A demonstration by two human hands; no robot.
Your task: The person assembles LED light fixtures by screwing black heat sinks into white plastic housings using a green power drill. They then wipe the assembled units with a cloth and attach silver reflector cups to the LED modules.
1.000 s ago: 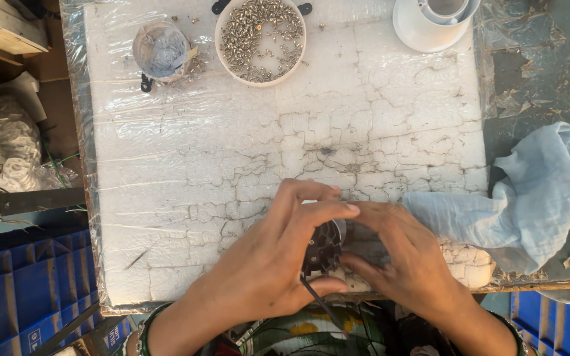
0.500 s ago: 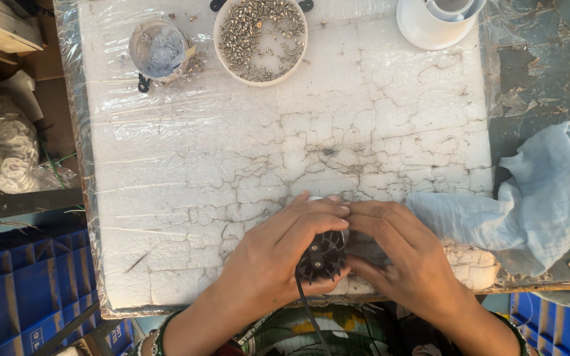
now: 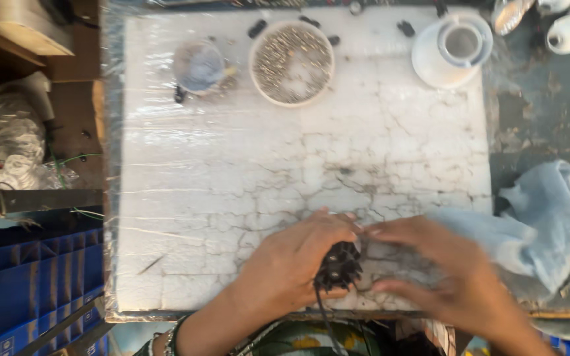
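Two hands: left hand (image 3: pixel 291 264) grips black ribbed part (image 3: pixel 339 265); right hand (image 3: pixel 443 277) half-open, fingertips touching it.

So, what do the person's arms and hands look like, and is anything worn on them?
Both hands are bare, with no gloves. The left hand has thin bangles at the wrist, dark green and pale. The right hand shows no rings, and its forearm is bare; no sleeves are visible.
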